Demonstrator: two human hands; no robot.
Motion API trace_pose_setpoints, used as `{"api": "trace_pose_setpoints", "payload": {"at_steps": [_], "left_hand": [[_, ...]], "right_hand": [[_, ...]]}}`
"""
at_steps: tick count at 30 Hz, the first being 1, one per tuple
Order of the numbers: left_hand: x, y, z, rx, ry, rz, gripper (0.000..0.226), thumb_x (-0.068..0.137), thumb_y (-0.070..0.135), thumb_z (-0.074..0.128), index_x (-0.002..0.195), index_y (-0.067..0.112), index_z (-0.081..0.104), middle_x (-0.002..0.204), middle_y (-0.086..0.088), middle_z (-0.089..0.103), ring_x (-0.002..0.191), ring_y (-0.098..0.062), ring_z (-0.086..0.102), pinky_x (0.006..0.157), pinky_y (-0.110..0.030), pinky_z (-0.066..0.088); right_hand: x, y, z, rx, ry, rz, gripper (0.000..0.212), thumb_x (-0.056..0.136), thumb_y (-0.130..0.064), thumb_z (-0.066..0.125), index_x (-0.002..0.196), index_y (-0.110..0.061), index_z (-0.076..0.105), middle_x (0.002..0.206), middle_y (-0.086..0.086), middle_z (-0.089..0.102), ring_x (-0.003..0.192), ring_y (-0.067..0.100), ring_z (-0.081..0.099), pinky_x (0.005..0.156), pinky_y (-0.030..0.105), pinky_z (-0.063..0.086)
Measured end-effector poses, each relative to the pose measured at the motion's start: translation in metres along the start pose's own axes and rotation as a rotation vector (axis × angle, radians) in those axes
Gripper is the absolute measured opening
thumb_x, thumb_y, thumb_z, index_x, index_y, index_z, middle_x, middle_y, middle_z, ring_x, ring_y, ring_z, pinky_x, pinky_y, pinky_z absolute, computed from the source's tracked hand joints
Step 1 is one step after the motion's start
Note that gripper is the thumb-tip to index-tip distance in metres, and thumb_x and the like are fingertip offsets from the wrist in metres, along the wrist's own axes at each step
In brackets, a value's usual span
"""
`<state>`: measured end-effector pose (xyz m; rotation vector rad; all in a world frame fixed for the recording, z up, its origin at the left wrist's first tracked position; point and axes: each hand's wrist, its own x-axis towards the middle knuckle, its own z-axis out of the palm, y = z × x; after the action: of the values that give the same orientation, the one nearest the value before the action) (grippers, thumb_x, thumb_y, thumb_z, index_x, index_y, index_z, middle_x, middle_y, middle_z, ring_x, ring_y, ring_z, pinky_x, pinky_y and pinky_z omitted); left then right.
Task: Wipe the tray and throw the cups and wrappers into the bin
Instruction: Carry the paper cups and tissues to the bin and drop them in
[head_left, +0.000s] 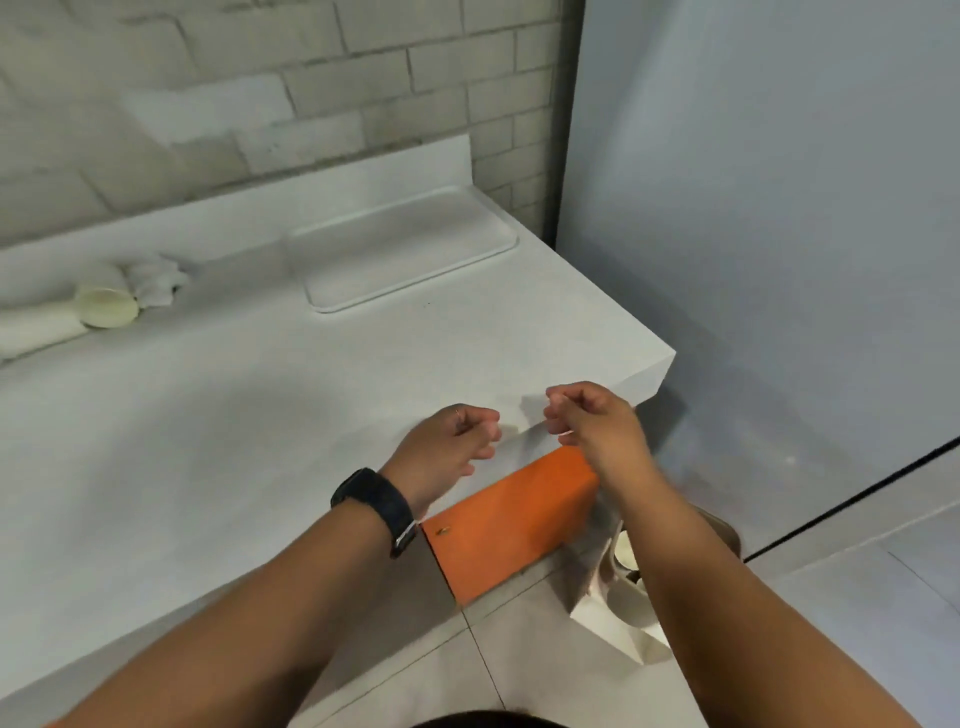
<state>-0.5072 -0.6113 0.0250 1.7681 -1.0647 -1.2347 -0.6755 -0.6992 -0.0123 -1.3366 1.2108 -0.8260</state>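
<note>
The white tray lies bare at the back right of the white counter. A pale cup lies on its side at the far left, mouth toward me, with a crumpled white tissue behind it. My left hand hovers over the counter's front edge, fingers loosely curled and apart, holding nothing I can see. My right hand is level with it, fingers curled together; a thin pale sliver shows under the fingertips. On the floor under my right forearm, a white paper bag holds a cup.
An orange box-like object sits just below the counter edge under my hands. A white roll lies at the far left beside the cup. A brick wall backs the counter, and a grey panel stands on the right. The floor is tiled.
</note>
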Motion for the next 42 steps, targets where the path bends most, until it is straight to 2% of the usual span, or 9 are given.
{"api": "trace_pose_setpoints", "payload": {"at_steps": [9, 17, 24, 27, 31, 33, 36, 40, 42], "left_hand": [[-0.045, -0.033, -0.123, -0.110, 0.308, 0.012, 0.011, 0.094, 0.027, 0.054, 0.102, 0.028, 0.061, 0.112, 0.003, 0.066, 0.097, -0.013, 0.065, 0.084, -0.032, 0.049], [-0.084, -0.101, -0.244, -0.193, 0.495, -0.022, 0.010, 0.092, 0.027, 0.058, 0.101, 0.028, 0.063, 0.113, 0.004, 0.066, 0.098, -0.012, 0.066, 0.081, -0.030, 0.049], [-0.121, -0.157, -0.357, -0.169, 0.643, -0.046, 0.013, 0.092, 0.029, 0.058, 0.104, 0.029, 0.063, 0.111, 0.008, 0.064, 0.098, -0.009, 0.064, 0.078, -0.027, 0.050], [-0.140, -0.181, -0.407, -0.111, 0.763, -0.064, 0.015, 0.091, 0.030, 0.059, 0.105, 0.028, 0.064, 0.110, 0.012, 0.062, 0.104, -0.011, 0.059, 0.086, -0.028, 0.046], [-0.165, -0.208, -0.472, -0.082, 0.941, -0.084, 0.016, 0.091, 0.020, 0.058, 0.107, 0.021, 0.060, 0.101, 0.006, 0.058, 0.088, -0.010, 0.054, 0.076, -0.021, 0.040], [-0.172, -0.221, -0.498, -0.077, 1.027, -0.107, 0.034, 0.090, 0.023, 0.061, 0.124, 0.018, 0.057, 0.119, 0.003, 0.054, 0.097, -0.013, 0.054, 0.083, -0.024, 0.042], [-0.178, -0.242, -0.534, -0.041, 1.125, -0.140, 0.045, 0.087, 0.031, 0.063, 0.130, 0.026, 0.052, 0.136, -0.003, 0.041, 0.116, -0.020, 0.051, 0.101, -0.039, 0.044], [-0.178, -0.260, -0.565, 0.106, 1.180, -0.201, 0.054, 0.085, 0.034, 0.065, 0.135, 0.028, 0.046, 0.145, -0.005, 0.033, 0.133, -0.024, 0.035, 0.112, -0.038, 0.030], [-0.174, -0.268, -0.579, 0.178, 1.127, -0.270, 0.060, 0.083, 0.038, 0.065, 0.139, 0.031, 0.043, 0.150, -0.006, 0.028, 0.138, -0.027, 0.028, 0.113, -0.039, 0.024]], "right_hand": [[0.000, -0.051, 0.118, -0.097, -0.301, -0.057, 0.008, 0.089, -0.021, 0.062, 0.092, -0.020, 0.070, 0.090, -0.001, 0.069, 0.077, 0.014, 0.066, 0.069, 0.029, 0.051], [-0.014, -0.071, 0.249, -0.130, -0.438, -0.069, 0.006, 0.086, -0.022, 0.067, 0.089, -0.019, 0.070, 0.094, 0.003, 0.070, 0.079, 0.015, 0.067, 0.081, 0.036, 0.056], [-0.037, -0.086, 0.374, -0.158, -0.525, -0.091, 0.008, 0.088, -0.021, 0.066, 0.092, -0.015, 0.070, 0.083, 0.000, 0.066, 0.067, 0.009, 0.060, 0.056, 0.009, 0.046], [-0.050, -0.092, 0.432, -0.181, -0.571, -0.090, 0.009, 0.089, -0.020, 0.066, 0.094, -0.014, 0.070, 0.092, 0.000, 0.068, 0.074, 0.009, 0.060, 0.053, 0.004, 0.043], [-0.063, -0.100, 0.513, -0.337, -0.639, -0.168, 0.014, 0.089, -0.023, 0.065, 0.101, -0.018, 0.069, 0.107, 0.001, 0.065, 0.080, -0.002, 0.057, 0.051, -0.002, 0.036], [-0.069, -0.103, 0.545, -0.466, -0.683, -0.241, 0.020, 0.088, -0.028, 0.065, 0.107, -0.023, 0.068, 0.111, -0.006, 0.060, 0.086, -0.003, 0.055, 0.055, -0.001, 0.037], [-0.078, -0.105, 0.593, -0.541, -0.807, -0.301, 0.032, 0.086, -0.025, 0.070, 0.117, -0.025, 0.062, 0.125, -0.009, 0.056, 0.105, 0.004, 0.057, 0.070, 0.004, 0.038], [-0.087, -0.107, 0.645, -0.977, -0.931, -0.643, 0.064, 0.086, -0.043, 0.062, 0.144, -0.032, 0.037, 0.156, -0.013, 0.027, 0.139, 0.013, 0.034, 0.107, 0.029, 0.035], [-0.092, -0.104, 0.657, -1.037, -0.979, -0.721, 0.063, 0.084, -0.049, 0.059, 0.141, -0.035, 0.037, 0.152, -0.009, 0.035, 0.136, 0.018, 0.039, 0.105, 0.035, 0.038]]}}
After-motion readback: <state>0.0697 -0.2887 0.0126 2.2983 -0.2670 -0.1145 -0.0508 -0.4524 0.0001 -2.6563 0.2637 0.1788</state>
